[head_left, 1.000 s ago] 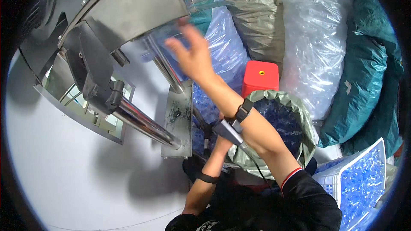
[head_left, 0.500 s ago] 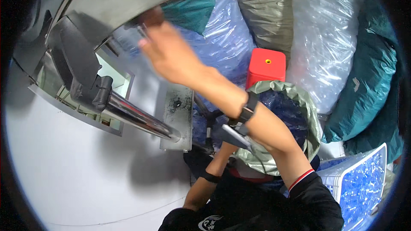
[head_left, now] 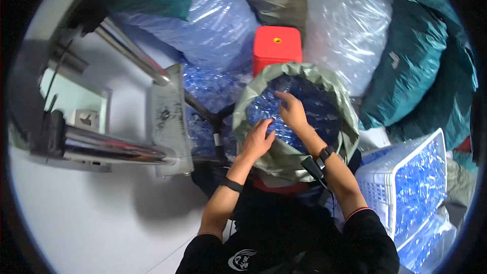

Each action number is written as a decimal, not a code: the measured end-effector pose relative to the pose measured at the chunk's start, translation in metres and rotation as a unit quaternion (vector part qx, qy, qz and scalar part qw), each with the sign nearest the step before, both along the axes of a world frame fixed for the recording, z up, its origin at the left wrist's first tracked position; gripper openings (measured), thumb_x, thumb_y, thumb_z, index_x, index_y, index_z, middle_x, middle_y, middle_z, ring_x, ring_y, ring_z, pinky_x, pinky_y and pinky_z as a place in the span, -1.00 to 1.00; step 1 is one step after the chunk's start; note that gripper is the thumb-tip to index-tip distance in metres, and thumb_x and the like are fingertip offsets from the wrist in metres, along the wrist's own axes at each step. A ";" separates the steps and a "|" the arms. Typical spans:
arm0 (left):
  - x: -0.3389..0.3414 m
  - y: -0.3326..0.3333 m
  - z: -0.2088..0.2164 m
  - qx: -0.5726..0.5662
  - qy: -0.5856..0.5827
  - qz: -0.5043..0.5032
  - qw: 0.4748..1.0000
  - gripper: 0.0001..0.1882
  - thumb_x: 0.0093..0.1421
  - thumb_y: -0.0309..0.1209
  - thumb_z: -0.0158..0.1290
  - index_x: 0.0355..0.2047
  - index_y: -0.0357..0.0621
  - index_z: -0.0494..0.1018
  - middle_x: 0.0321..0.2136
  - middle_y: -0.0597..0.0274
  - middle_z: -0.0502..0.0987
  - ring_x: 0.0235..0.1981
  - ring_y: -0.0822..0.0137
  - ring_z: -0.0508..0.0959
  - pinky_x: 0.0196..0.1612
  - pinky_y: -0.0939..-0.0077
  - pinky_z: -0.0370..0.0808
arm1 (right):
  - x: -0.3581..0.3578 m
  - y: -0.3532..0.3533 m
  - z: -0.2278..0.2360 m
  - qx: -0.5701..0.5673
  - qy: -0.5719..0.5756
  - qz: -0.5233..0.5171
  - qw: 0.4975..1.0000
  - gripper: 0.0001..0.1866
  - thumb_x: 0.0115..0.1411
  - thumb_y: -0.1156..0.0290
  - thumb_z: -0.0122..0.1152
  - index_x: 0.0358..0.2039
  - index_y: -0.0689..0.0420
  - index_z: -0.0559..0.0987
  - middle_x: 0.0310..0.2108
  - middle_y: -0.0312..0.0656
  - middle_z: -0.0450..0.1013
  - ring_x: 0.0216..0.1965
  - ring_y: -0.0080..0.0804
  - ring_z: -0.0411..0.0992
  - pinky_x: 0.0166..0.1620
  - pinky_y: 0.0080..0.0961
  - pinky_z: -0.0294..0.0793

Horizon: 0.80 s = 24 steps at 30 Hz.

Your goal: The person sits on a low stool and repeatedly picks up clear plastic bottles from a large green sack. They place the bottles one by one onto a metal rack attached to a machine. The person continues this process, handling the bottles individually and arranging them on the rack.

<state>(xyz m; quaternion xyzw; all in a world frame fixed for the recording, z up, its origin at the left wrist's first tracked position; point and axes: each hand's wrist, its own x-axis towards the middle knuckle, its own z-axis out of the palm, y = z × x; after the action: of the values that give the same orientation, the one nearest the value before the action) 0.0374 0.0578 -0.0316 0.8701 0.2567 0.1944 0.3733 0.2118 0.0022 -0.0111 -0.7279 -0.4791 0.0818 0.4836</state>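
In the head view, both forearms reach forward, elbows bent. The left hand (head_left: 257, 141) angles over the near-left rim of the green sack (head_left: 289, 165), fingers parted, gripping nothing visible. The right hand (head_left: 294, 114), index finger extended, hovers above blue plastic pieces (head_left: 261, 106) inside; its grip cannot be told.

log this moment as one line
left hand: at near-left rim of pale green plastic sack | right hand: over clear blue plastic pieces inside | beyond: red square-topped plastic stool
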 end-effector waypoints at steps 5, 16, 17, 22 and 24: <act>0.041 0.033 -0.067 0.192 0.119 -0.105 0.968 -0.58 0.22 -0.52 0.08 0.11 -0.03 0.50 0.05 0.11 0.49 0.10 0.02 0.48 0.13 0.08 0.45 | 0.020 -0.090 -0.113 -0.222 -0.071 -0.137 0.963 -0.37 0.06 0.49 0.31 0.21 0.17 0.45 -0.01 0.08 0.48 0.04 0.14 0.44 0.11 -0.09 0.48; 0.054 0.061 -0.064 0.028 0.564 -0.066 0.823 0.14 0.08 0.08 0.34 0.44 -0.28 0.01 0.36 -0.23 0.24 0.37 -0.05 0.32 0.32 0.15 0.38 | -0.004 -0.067 -0.156 -0.429 -0.186 -0.074 0.881 -0.27 -0.07 0.30 0.48 0.15 0.14 0.44 0.10 -0.04 0.36 0.16 -0.06 0.36 0.11 -0.09 0.45; 0.050 0.064 -0.063 0.002 0.544 -0.067 0.836 0.18 0.07 0.09 0.35 0.45 -0.30 -0.03 0.37 -0.24 0.23 0.37 -0.05 0.32 0.32 0.16 0.38 | 0.000 -0.063 -0.161 -0.454 -0.189 -0.070 0.868 -0.26 -0.07 0.28 0.49 0.15 0.14 0.44 0.11 -0.04 0.36 0.17 -0.08 0.35 0.11 -0.11 0.45; 0.047 0.077 -0.077 -0.041 0.498 0.014 0.866 0.24 0.06 0.12 0.34 0.46 -0.37 -0.10 0.37 -0.26 0.23 0.38 -0.04 0.31 0.34 0.15 0.35 | 0.014 -0.070 -0.173 -0.396 -0.073 -0.031 0.915 -0.15 -0.15 0.25 0.58 0.15 0.18 0.36 -0.13 0.01 0.54 -0.04 0.06 0.52 0.05 -0.12 0.50; 0.048 0.080 -0.089 -0.025 0.465 0.029 0.885 0.19 0.06 0.10 0.35 0.44 -0.37 -0.03 0.35 -0.29 0.26 0.36 -0.09 0.32 0.34 0.15 0.34 | 0.015 -0.079 -0.171 -0.345 0.032 -0.042 0.937 -0.17 -0.12 0.24 0.57 0.14 0.22 0.37 -0.09 0.08 0.55 -0.07 0.10 0.54 0.01 -0.11 0.53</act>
<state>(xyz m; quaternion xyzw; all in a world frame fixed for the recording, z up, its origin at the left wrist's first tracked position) 0.0852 0.1381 -0.1201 0.8432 0.4305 -0.2282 0.2273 0.2269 -0.0764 -0.1822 -0.8666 -0.3747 0.2446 0.2208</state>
